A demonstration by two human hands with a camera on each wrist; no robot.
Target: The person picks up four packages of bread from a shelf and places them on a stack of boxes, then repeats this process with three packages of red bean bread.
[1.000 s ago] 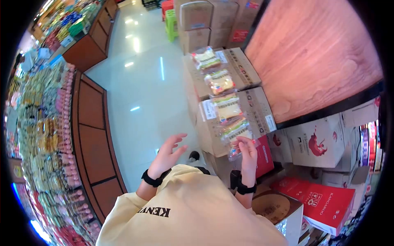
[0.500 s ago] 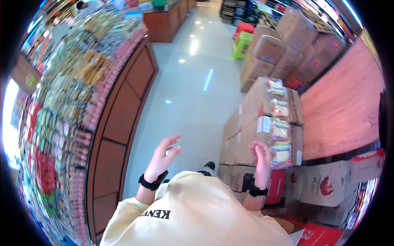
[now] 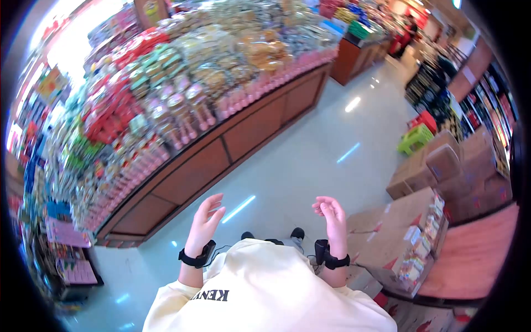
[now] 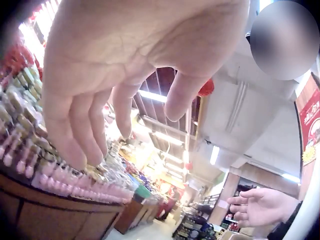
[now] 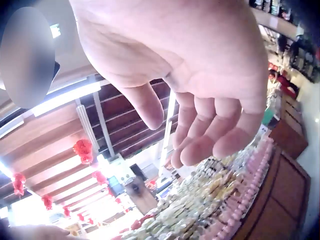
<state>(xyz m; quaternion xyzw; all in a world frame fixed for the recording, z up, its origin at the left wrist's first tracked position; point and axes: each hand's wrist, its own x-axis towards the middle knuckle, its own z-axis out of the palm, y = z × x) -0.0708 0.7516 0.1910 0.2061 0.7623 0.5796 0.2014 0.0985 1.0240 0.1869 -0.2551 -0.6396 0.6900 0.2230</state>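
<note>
Brown wood panels front the long display counter, which is heaped with bright snack packets and fills the left and upper part of the head view. Over the pale glossy floor just in front of the counter, the left hand is raised with its palm turned inward. Its fingers are spread, loosely bent and holding nothing. A little farther from the counter the right hand is also up, fingers softly curled with nothing between them.

Farthest from the counter, across the aisle, stand brown cardboard cartons. A row of clear-wrapped bread packets lies along their top. They are probably sandwiches, though they are small and blurred here.

Both hands look to be between holds, well apart from any goods. Taking stock from either side would first call for a step and a reach, either toward the counter's edge or across to the cartons.
</note>
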